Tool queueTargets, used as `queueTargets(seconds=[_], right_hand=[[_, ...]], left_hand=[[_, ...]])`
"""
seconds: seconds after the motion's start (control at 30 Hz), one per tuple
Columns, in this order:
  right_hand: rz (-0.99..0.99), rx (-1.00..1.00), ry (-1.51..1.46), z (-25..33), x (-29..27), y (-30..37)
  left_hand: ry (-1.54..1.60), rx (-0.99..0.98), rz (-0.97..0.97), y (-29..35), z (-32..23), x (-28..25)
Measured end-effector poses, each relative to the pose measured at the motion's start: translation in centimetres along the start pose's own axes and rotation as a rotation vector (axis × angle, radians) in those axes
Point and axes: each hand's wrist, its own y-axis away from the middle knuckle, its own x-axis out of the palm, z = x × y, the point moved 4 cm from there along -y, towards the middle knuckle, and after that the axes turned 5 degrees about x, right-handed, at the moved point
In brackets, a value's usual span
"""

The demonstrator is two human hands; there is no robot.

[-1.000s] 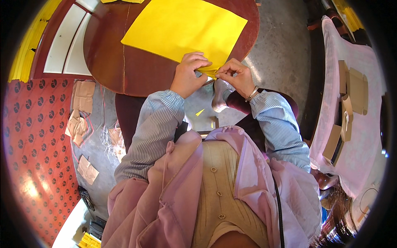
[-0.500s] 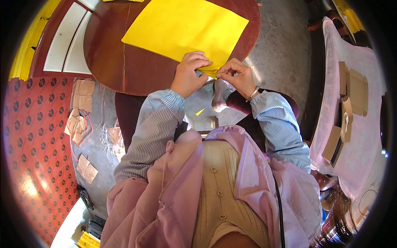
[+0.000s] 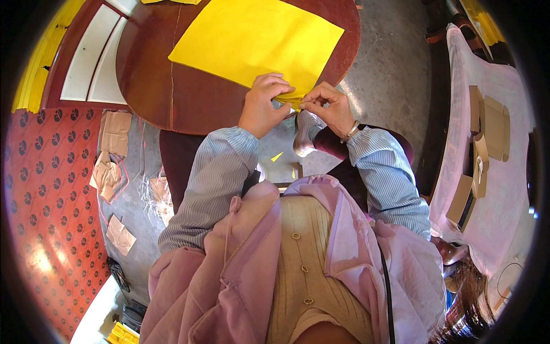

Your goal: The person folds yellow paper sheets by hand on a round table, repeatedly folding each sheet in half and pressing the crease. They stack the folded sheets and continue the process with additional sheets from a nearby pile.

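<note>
A bright yellow sheet [image 3: 258, 43], cloth-like, lies across the dark red round table [image 3: 143, 80]. Its near corner reaches the table's front edge, where it is gathered into small folds. My left hand [image 3: 266, 106] grips this corner from the left, the thumb below and the fingers curled over the top. Close beside it, my right hand [image 3: 329, 109] pinches the folded tip between thumb and forefinger. Whether anything small sits inside the pinch is hidden by the fingers.
More yellow material [image 3: 171, 1] lies at the table's far edge. On the floor are a small yellow scrap [image 3: 277, 156] and brown paper pieces [image 3: 116, 133]. To the right, opened cardboard boxes [image 3: 494, 129] rest on a pink cloth-covered table [image 3: 507, 195]. My shoe [image 3: 306, 135] shows below my right hand.
My left hand has shifted very slightly at the gathered corner. The right hand keeps its pinch, and the sheet lies as before.
</note>
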Motion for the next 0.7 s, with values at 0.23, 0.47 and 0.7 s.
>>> queueTargets(seconds=[0.23,0.47,0.7], right_hand=[[0.01,0.02,-0.053,-0.2,0.1,0.0],[0.013,0.028,-0.087,-0.1,0.0,-0.1],[-0.083,-0.146,-0.029,2.8,-1.0,-1.1]], left_hand=[[-0.012,-0.011,-0.006,0.0,0.2,0.1],[-0.042,0.005,-0.034,0.0,-0.3,0.3],[-0.118,-0.036,-0.112,-0.1,-0.4,1.0]])
